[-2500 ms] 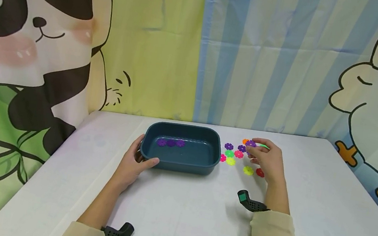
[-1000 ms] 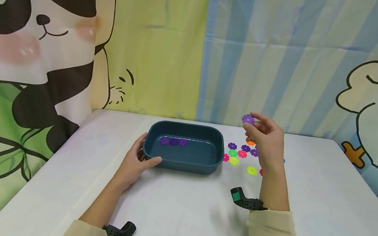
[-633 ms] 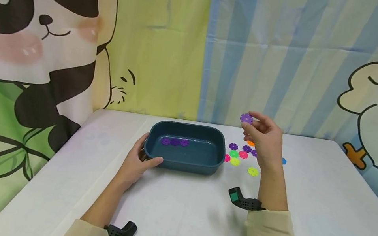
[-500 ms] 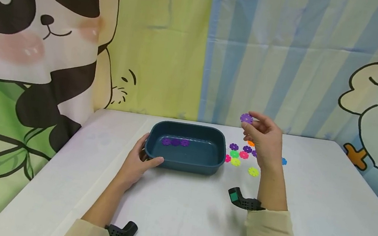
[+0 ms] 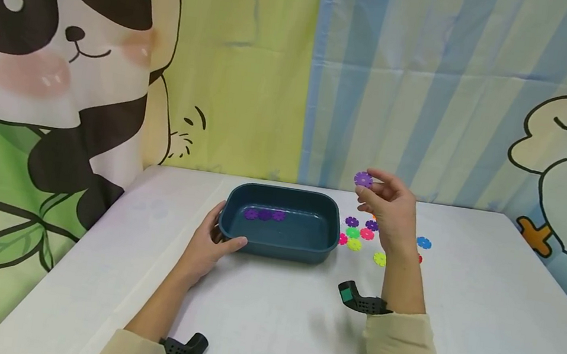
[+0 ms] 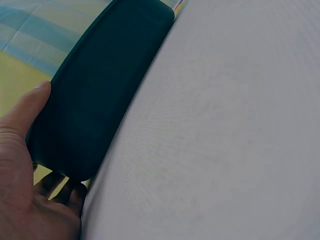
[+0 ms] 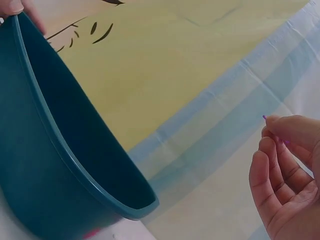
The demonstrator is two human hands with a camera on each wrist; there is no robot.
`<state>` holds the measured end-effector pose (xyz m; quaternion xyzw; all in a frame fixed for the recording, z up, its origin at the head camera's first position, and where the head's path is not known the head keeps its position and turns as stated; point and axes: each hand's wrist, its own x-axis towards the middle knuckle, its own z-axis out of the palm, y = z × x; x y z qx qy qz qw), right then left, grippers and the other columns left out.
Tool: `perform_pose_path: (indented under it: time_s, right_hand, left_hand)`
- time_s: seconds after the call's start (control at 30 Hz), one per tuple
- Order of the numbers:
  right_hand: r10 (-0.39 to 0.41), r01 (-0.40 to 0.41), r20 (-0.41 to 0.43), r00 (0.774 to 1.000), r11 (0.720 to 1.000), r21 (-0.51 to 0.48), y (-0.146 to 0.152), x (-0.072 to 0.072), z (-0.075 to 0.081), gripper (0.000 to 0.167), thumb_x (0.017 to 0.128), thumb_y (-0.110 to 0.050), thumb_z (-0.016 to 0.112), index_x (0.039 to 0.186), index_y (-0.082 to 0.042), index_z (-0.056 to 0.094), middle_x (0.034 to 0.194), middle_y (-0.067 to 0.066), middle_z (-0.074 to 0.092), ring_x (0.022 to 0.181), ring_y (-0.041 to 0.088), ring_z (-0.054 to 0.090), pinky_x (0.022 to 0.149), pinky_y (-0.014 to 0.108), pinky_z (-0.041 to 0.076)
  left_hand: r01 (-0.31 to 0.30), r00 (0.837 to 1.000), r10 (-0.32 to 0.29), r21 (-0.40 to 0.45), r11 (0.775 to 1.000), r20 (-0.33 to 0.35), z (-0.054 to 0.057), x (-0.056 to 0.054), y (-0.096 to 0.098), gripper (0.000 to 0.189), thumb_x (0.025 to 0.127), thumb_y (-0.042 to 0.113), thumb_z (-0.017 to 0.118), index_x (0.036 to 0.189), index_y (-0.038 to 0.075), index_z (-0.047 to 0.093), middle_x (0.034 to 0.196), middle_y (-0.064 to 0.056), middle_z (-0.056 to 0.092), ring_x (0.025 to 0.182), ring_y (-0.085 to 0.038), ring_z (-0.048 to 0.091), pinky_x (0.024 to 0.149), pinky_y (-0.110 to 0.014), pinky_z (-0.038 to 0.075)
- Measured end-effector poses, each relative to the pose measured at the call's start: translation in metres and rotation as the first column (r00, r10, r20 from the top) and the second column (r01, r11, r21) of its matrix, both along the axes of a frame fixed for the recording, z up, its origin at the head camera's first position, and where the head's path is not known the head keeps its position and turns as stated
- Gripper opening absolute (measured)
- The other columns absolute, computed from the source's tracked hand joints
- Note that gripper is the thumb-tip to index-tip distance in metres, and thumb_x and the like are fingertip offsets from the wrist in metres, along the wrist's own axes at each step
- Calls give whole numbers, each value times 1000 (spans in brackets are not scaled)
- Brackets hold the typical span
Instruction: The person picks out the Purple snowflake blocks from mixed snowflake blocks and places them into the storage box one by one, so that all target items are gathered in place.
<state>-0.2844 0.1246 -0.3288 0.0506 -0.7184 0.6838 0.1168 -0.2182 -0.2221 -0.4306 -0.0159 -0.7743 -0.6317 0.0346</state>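
A dark teal rectangular tub [image 5: 284, 251] stands on the white table, with three purple flower-shaped discs [image 5: 265, 214] lying in a row inside it. My left hand [image 5: 207, 246] grips the tub's left end, thumb on the front rim and fingers around the side; the left wrist view shows the thumb [image 6: 36, 100] along the rim. Raised above the table, to the right of the tub, my right hand [image 5: 391, 210] pinches a purple snowflake disc [image 5: 363, 179] between thumb and fingertips. In the right wrist view that disc [image 7: 264, 117] appears edge-on, mostly hidden by the thumb.
Right of the tub lie several loose flower discs, among them a green one [image 5: 352, 233], a yellow one [image 5: 379, 259] and a blue one [image 5: 423, 243]. My right forearm hides part of this group. A printed curtain [image 5: 253, 77] hangs behind the table.
My right hand picked a purple disc from the pile, lifted it, and has since shifted slightly left toward the tub. My left hand keeps its hold on the tub.
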Motion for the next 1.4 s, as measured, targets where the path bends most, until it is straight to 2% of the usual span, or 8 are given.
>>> perform_pose_path:
  time_s: [0.3, 0.47, 0.8, 0.97, 1.2, 1.4]
  right_hand:
    - [23, -23, 17, 1000, 1000, 1, -9, -4, -4, 49, 95, -24, 77, 141, -14, 62, 100, -2, 69, 87, 13, 70, 76, 23, 62]
    - [29, -29, 28, 999, 999, 32, -13, -6, -7, 51, 95, -26, 77, 142, -14, 61, 102, -2, 69, 89, 13, 70, 80, 25, 63]
    - [62, -66, 52, 997, 995, 75, -26, -10, -15, 48, 96, -27, 76, 141, -18, 62, 107, 4, 66, 92, 16, 69, 82, 27, 63]
    - [106, -112, 73, 992, 990, 83, -36, -13, -21, 49, 95, -23, 77, 141, -15, 61, 111, 9, 65, 95, 25, 70, 80, 26, 63]
    - [171, -179, 114, 979, 982, 59, -50, -19, -29, 51, 95, -17, 77, 142, -11, 60, 109, 10, 65, 98, 36, 71, 79, 25, 63]
    - [210, -212, 147, 967, 977, 0, -61, -23, -33, 47, 96, -14, 75, 141, -10, 61, 106, 8, 65, 98, 35, 70, 76, 28, 64]
  left_hand:
    - [-1, 1000, 1, 12, 1000, -2, -1, 0, 0, 100, 91, 29, 82, 167, 25, 16, 170, -11, 25, 158, -33, 27, 126, -46, 30]
    - [-7, 1000, 7, 12, 1000, 3, 0, 0, 1, 100, 90, 29, 82, 166, 26, 17, 170, -10, 26, 157, -32, 29, 125, -46, 31]
    - [-3, 1000, 3, 22, 1000, 3, 0, 0, 0, 100, 91, 28, 82, 166, 26, 17, 170, -10, 26, 157, -32, 29, 124, -46, 32]
    - [0, 1000, -1, 22, 1000, 8, 0, 0, -1, 101, 90, 28, 82, 167, 26, 16, 170, -10, 26, 157, -32, 29, 123, -46, 34]
    - [3, 1000, -3, 17, 1000, 2, 0, -1, -2, 101, 91, 28, 82, 167, 25, 16, 170, -9, 25, 157, -32, 28, 124, -45, 32]
    - [6, 1000, -6, 11, 1000, -1, -1, -1, -1, 100, 91, 29, 82, 167, 25, 16, 171, -8, 25, 158, -31, 26, 126, -45, 30]
